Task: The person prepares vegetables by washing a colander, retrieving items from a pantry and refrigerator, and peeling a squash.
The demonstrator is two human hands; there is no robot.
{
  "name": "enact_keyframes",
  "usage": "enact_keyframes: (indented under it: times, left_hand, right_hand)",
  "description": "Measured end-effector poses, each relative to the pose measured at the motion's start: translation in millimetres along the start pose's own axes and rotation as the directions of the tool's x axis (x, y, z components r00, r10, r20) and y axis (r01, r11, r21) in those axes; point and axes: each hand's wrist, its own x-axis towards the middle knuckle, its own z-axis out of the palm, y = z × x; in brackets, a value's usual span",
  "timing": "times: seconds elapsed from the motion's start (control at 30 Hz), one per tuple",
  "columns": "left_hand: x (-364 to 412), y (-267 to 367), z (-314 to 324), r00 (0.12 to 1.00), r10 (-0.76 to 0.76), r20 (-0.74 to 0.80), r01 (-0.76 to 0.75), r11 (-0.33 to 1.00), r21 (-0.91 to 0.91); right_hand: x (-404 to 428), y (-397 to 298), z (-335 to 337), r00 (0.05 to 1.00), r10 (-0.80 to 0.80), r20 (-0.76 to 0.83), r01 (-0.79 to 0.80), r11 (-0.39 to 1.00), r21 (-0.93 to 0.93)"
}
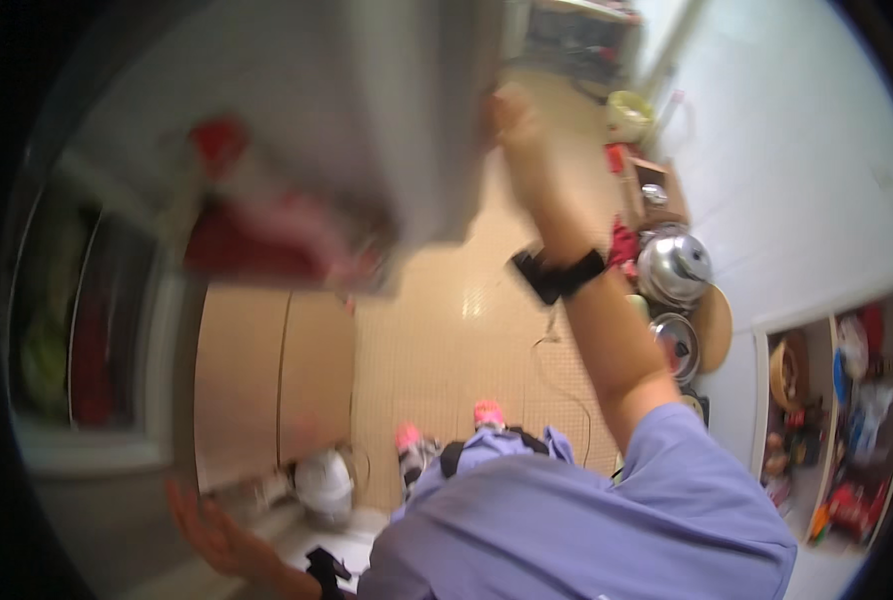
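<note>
A large grey-white panel [424, 112], perhaps an appliance or cabinet door, fills the upper left and is strongly blurred. My right hand [515, 120] is raised at its right edge and seems to touch it. Blur hides whether the fingers close around that edge. Under the panel, a blurred red thing [259, 240] sits above the beige cabinet doors [275, 375]. At the lower left, my left hand [218, 532] holds nothing, its fingers apart, near the lower corner of those doors. A dark band [559, 274] circles my right wrist.
A white rounded appliance [325, 484] stands beside the cabinet. Along the right wall are a steel pot with a lid [675, 266], another lidded pot [674, 345], a round wooden board [714, 330] and a yellow bin [629, 116]. A cord [585, 412] crosses the tiled floor. Shelves [825, 420] hold assorted goods.
</note>
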Motion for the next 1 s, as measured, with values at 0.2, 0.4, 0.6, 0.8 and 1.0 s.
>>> enact_keyframes:
  times: [0.2,0.4,0.6,0.8,1.0]
  left_hand:
    - [39,108,11,0.914,0.309,-0.263,-0.368,0.904,-0.216]
    - [38,101,-23,0.949,0.268,-0.168,-0.285,0.955,-0.082]
    - [71,-48,-64,0.922,0.176,-0.345,-0.174,0.984,0.039]
    - [128,-136,-97,0.723,0.552,-0.417,-0.019,0.619,0.786]
    - [147,-214,-112,0.804,0.217,-0.554,0.206,0.772,0.602]
  right_hand:
    - [-145,-119,14,0.976,-0.151,0.157,0.157,0.987,-0.028]
    - [-243,-185,64,0.783,-0.301,0.544,0.248,0.954,0.171]
    - [-306,-151,55,0.784,0.165,0.599,-0.062,0.98,-0.189]
    - [-356,-128,7,0.742,0.448,0.499,-0.208,0.861,-0.465]
    - [-371,-107,-27,0.742,0.548,0.386,-0.224,0.745,-0.628]
